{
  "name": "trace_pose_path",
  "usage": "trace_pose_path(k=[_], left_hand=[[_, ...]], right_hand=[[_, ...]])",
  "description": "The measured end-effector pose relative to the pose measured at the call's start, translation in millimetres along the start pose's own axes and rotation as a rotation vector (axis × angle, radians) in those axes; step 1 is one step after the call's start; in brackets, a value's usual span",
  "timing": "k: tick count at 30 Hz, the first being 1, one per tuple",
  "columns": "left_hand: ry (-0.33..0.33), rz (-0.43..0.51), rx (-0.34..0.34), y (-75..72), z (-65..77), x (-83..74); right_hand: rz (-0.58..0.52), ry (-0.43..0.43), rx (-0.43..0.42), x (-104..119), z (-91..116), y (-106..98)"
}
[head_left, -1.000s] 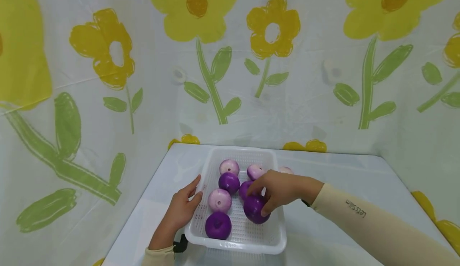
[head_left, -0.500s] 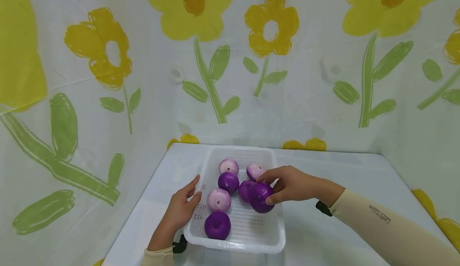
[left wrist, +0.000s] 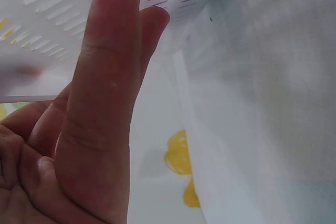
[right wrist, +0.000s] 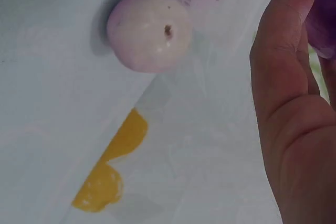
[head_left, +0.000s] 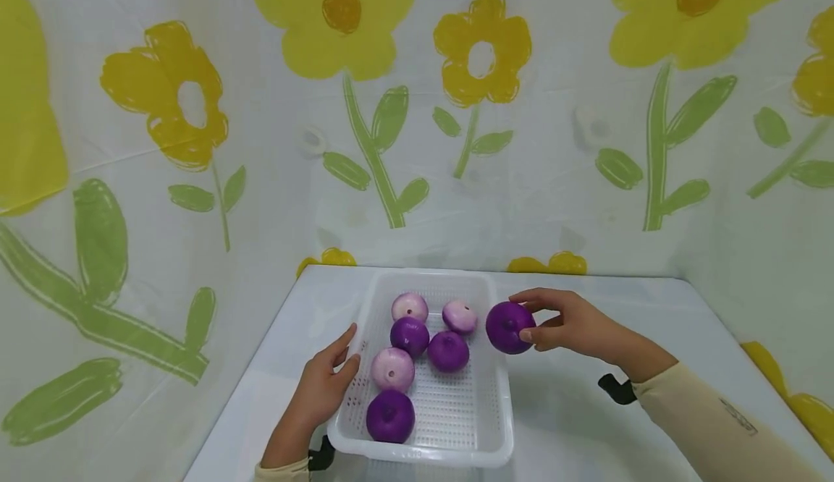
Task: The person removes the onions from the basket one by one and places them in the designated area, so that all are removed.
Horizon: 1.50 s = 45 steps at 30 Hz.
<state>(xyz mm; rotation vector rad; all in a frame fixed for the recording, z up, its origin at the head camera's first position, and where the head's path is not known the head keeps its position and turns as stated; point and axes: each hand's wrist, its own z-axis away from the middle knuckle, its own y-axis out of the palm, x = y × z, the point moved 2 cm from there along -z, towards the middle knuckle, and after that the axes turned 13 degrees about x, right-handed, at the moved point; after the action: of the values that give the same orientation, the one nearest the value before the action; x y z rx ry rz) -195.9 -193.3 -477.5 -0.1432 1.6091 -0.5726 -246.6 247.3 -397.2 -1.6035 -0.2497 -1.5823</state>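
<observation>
My right hand [head_left: 580, 330] pinches a dark purple onion [head_left: 507, 328] between thumb and fingers, just outside the right rim of the white plastic basket [head_left: 474, 460]. At the basket's left side, my left hand [head_left: 323, 384] rests with fingers extended; the left wrist view shows its straight thumb [left wrist: 102, 87] by the slotted wall. Inside the basket lie several onions: pale pink ones, such as the front pale onion [head_left: 393, 370], and dark purple ones, such as the nearest purple onion [head_left: 390, 417]. A pale onion [right wrist: 152, 31] sits on the table outside the basket in the right wrist view.
The basket stands on a white table [head_left: 625, 301] whose surface extends to its right. A flower-printed cloth [head_left: 554, 142] hangs behind the table and along its sides.
From above the basket, my right hand has carried the dark purple onion rightward past the rim. My left hand keeps its place at the basket's side. The head view has shifted slightly.
</observation>
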Motion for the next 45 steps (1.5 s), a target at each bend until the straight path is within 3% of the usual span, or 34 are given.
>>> trace_pose_path(k=[10, 16, 21, 30, 36, 45], left_hand=[[-0.010, 0.014, 0.018, 3.1, -1.8, 1.5], [0.002, 0.015, 0.007, 3.2, -2.2, 0.2], [0.016, 0.020, 0.010, 4.6, -5.3, -1.4], [-0.002, 0.014, 0.004, 7.1, -8.5, -1.6], [-0.002, 0.013, 0.017, 6.2, -7.3, -0.5], [-0.019, 0.016, -0.002, 0.9, -1.8, 1.2]], right_hand=[[-0.167, -0.004, -0.176, -42.9, 23.4, -15.3], [-0.182, 0.055, -0.295, -67.3, 30.9, -19.5], [-0.242, 0.048, -0.358, -80.9, 37.1, -22.3], [-0.411, 0.034, -0.439, -105.2, 41.8, -20.6], [-0.420, 0.092, -0.479, -117.5, 42.7, -16.8], [-0.401, 0.139, -0.449, -123.7, 36.0, -13.2]])
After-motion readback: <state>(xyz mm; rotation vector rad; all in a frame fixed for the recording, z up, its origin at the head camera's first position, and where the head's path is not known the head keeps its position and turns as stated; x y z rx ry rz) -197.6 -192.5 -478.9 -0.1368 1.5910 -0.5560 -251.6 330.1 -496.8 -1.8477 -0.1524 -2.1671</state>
